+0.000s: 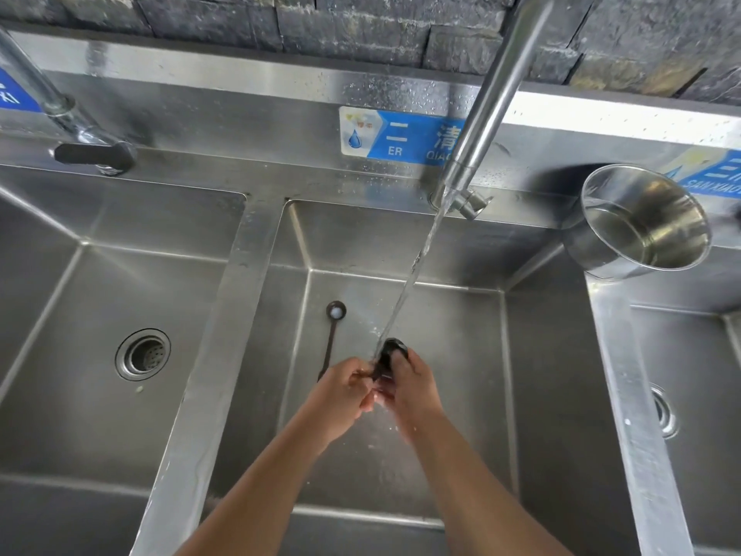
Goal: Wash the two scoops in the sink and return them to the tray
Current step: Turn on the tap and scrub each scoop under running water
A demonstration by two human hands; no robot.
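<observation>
Both hands meet over the middle basin (461,315) under the running water. A dark scoop (391,353) with a round cup is held between them, its cup in the stream. My right hand (411,389) wraps the cup end; my left hand (347,389) pinches the handle end. A second scoop (332,335), long-handled and brown with a small round bowl holding something white, lies on the basin floor just left of my hands. No tray is in view.
The faucet spout (493,98) slants down from the upper right and pours water. A steel pot (641,222) sits on the divider at right. The left basin has a drain (143,354); another faucet (80,130) stands at the far left.
</observation>
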